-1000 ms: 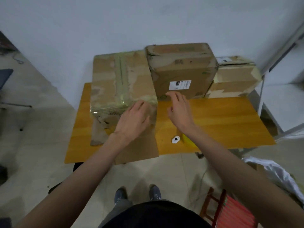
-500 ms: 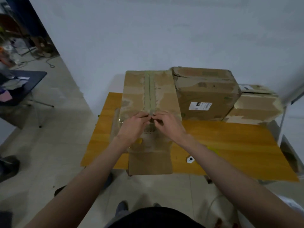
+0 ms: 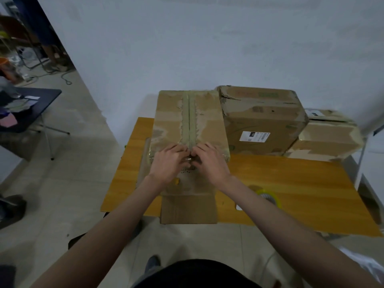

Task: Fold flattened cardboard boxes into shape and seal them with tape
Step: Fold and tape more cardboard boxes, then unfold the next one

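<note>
The middle box has a white label on its near side, with a dark square and small lines, too small to read. Faded red and green print on its top is blurred. The right box has a white label, unreadable.

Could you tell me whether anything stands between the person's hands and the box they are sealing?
Nothing visible does. The left hand and right hand both rest on the near edge of the taped box, either side of its centre seam.
</note>
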`<state>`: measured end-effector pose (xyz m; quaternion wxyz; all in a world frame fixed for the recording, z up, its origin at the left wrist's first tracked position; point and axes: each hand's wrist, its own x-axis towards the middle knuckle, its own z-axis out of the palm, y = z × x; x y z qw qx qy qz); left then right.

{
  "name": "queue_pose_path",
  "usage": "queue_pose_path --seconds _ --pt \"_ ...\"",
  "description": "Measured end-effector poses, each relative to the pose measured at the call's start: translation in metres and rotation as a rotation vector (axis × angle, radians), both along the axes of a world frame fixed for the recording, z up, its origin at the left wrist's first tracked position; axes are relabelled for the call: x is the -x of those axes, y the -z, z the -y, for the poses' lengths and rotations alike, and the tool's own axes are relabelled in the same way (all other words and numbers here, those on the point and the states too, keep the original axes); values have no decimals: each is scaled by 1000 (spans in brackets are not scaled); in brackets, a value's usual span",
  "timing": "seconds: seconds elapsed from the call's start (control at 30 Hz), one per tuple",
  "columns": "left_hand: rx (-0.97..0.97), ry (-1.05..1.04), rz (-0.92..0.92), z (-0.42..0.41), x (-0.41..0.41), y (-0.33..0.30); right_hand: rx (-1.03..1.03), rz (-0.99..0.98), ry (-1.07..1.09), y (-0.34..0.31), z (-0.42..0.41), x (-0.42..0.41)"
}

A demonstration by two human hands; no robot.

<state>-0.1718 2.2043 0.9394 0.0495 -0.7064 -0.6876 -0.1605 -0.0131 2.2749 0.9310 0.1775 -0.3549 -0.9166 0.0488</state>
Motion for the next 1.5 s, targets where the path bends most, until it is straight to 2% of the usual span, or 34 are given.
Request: queue_pose_path --seconds 0.27,0.43,0.63,0.7,0.83,0.9,0.97,1.13,1.27,1.5 --pt "-78 27 24 -7 1 2 15 -35 -57 -1 -11 -2" --pt "-94 55 95 -4 6 10 135 -128 -114 -6 -18 -10" --pt "-116 85 66 -7 3 17 82 -93 -70 -4 -19 -2" --pt "-63 36 45 -17 3 11 70 -15 -36 -6 -24 6" --pt "261 -67 -73 -45 6 3 81 240 3 -11 -47 19" --pt "335 -82 -106 -52 8 5 78 311 -9 -8 -57 25" --pt "347 -68 -102 -52 11 6 59 340 -31 -3 -60 27" --pt "169 23 -100 -85 31 -7 21 278 -5 -2 -81 36" --pt "299 -54 -86 -134 48 -8 99 284 48 -14 -122 56" --pt "429 -36 -118 -205 73 -8 179 382 83 -27 -185 84"
